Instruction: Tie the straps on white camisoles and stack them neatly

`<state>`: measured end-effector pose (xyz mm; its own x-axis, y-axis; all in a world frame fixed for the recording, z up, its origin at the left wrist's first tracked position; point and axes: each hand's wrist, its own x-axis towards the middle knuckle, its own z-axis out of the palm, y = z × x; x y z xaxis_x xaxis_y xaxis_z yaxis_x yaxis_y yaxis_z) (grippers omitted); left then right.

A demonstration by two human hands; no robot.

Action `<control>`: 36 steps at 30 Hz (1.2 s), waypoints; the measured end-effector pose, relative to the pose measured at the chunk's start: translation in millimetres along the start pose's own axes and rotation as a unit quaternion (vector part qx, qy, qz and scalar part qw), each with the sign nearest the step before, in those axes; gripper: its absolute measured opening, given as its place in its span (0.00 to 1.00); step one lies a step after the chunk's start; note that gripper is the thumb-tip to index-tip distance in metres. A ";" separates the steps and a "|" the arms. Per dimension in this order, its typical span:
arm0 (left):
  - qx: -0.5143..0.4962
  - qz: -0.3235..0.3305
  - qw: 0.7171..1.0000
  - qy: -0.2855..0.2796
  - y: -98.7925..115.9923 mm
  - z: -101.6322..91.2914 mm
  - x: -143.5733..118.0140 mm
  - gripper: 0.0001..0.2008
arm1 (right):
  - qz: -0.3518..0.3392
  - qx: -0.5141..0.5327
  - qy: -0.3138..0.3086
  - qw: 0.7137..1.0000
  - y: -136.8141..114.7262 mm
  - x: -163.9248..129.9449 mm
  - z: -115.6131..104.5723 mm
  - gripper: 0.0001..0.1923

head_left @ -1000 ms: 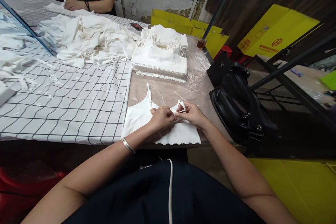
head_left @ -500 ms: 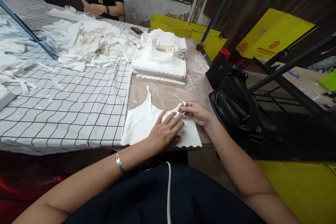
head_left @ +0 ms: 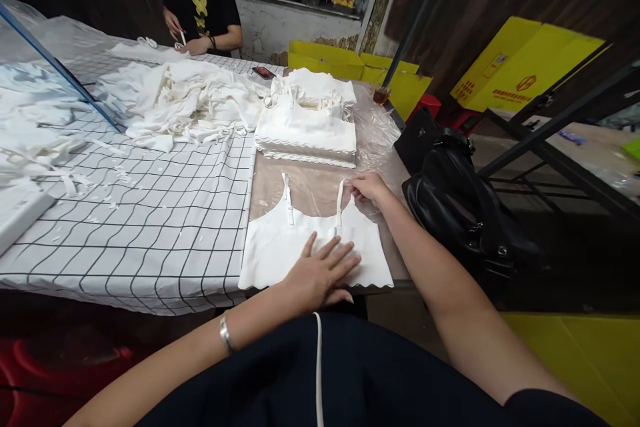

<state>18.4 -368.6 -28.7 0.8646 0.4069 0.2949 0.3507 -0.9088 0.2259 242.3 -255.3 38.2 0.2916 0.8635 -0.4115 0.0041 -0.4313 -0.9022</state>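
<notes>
A white camisole top (head_left: 270, 247) with a wavy hem lies flat at the table's front edge. My left hand (head_left: 320, 273) rests on its lower middle, fingers spread and palm down. At the top right of the garment, my right hand (head_left: 367, 187) pinches the right shoulder strap (head_left: 341, 201), which stretches upward from the neckline. The left strap (head_left: 287, 197) points up and is untouched. Just beyond lies a thick stack of white camisole tops (head_left: 307, 130) with wavy hems.
A loose heap of white garments (head_left: 190, 100) covers the checked tablecloth (head_left: 200, 213). Across the table, a person in black (head_left: 220, 7) handles a white strip. A black handbag (head_left: 450, 200) sits at the right edge, near yellow boxes (head_left: 530, 67). A blue pole (head_left: 60, 67) slants at left.
My right hand has moved up and away, drawing the right strap straight. My left hand now lies flatter and lower on the camisole. The other person's hands have moved apart.
</notes>
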 end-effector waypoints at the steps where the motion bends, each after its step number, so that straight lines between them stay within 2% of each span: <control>1: 0.001 -0.055 0.998 0.034 -3.6 -7.8 -9.9 0.27 | -0.018 -0.021 0.029 0.999 3.3 -8.2 -10.4 0.11; 3: 0.017 -0.208 0.974 0.084 -14.1 -26.6 -36.6 0.20 | -0.078 -0.115 0.097 0.986 15.9 -32.0 -34.1 0.16; 4: 0.036 -0.293 0.951 0.092 -20.3 -36.2 -51.6 0.18 | -0.109 -0.183 0.127 0.969 25.9 -47.0 -45.3 0.18; 6: 0.069 -0.439 0.894 0.059 -31.1 -52.3 -78.8 0.17 | -0.139 -0.325 0.154 0.923 52.1 -79.5 -61.6 0.20; 8: 0.076 -0.517 0.853 0.013 -36.4 -60.6 -95.4 0.19 | -0.106 -0.395 0.149 0.900 81.1 -108.8 -66.7 0.20; 9: 0.072 -0.531 0.845 0.000 -36.6 -61.7 -98.6 0.19 | -0.092 -0.408 0.148 0.896 94.1 -120.0 -65.5 0.19; 11: 0.057 -0.528 0.847 -0.009 -34.0 -59.2 -96.2 0.18 | -0.085 -0.414 0.147 0.894 113.1 -133.5 -59.6 0.16; 13: 0.041 -0.518 0.855 -0.007 -30.5 -54.7 -87.6 0.14 | -0.095 -0.403 0.151 0.898 121.3 -136.8 -54.2 0.12; 17: 0.002 -0.526 0.850 0.004 -28.5 -52.6 -74.4 0.12 | -0.116 -0.365 0.192 0.904 119.6 -131.0 -53.9 0.10; 19: 0.018 -0.527 0.850 0.004 -27.4 -54.4 -71.9 0.13 | -0.124 -0.350 0.200 0.907 118.3 -128.4 -55.3 0.11; 22: 0.076 -0.508 0.858 -0.032 -23.0 -55.6 -68.0 0.15 | -0.120 -0.366 0.191 0.903 119.3 -126.3 -54.6 0.13; 24: 0.082 -0.493 0.864 -0.059 -20.1 -55.4 -64.4 0.15 | -0.110 -0.381 0.183 0.899 120.1 -125.5 -53.3 0.12; 26: 0.070 -0.492 0.865 -0.063 -18.5 -55.6 -61.1 0.13 | -0.110 -0.380 0.191 0.898 120.1 -124.6 -52.8 0.10; 30: 0.019 -0.517 0.856 -0.015 -18.7 -55.6 -59.9 0.10 | -0.116 -0.386 0.222 0.888 120.2 -121.7 -54.8 0.13; 32: -0.065 -0.525 0.848 0.036 -19.8 -52.6 -62.8 0.09 | -0.108 -0.397 0.208 0.887 122.2 -119.8 -56.6 0.13; 34: -0.172 -0.515 0.832 0.112 -21.6 -48.3 -67.0 0.09 | -0.113 -0.385 0.194 0.895 124.2 -119.3 -58.6 0.13; 36: -0.298 -0.501 0.794 0.172 -23.7 -46.3 -71.1 0.15 | -0.127 -0.319 0.178 0.922 122.9 -121.1 -60.5 0.15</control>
<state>-68.1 -371.7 -12.0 0.0735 0.9926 -0.0967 0.4786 0.0499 0.8766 265.4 -428.7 -15.1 0.4991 0.8662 -0.0270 0.6447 -0.3919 -0.6564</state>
